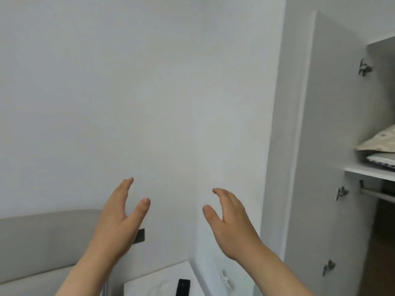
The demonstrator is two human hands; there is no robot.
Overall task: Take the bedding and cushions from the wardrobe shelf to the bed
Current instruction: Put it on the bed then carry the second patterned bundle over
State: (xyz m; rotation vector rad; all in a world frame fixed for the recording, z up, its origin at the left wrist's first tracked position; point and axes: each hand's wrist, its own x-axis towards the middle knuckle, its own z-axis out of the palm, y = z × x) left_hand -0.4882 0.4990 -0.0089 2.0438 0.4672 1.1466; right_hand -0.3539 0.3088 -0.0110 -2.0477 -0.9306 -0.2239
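Observation:
My left hand and my right hand are both raised in front of a bare white wall, palms facing each other, fingers apart, holding nothing. Far to the right, the wardrobe stands with its door swung open. On its white shelf lies a cream patterned cushion on top of a flat grey-and-white folded piece of bedding. Both are cut off by the right frame edge. The beige padded headboard of the bed shows at the lower left.
A white bedside table at the bottom centre carries a black remote. A dark patch sits on the wall behind my left hand. A wall socket is low on the wall. A hanging rail runs under the shelf.

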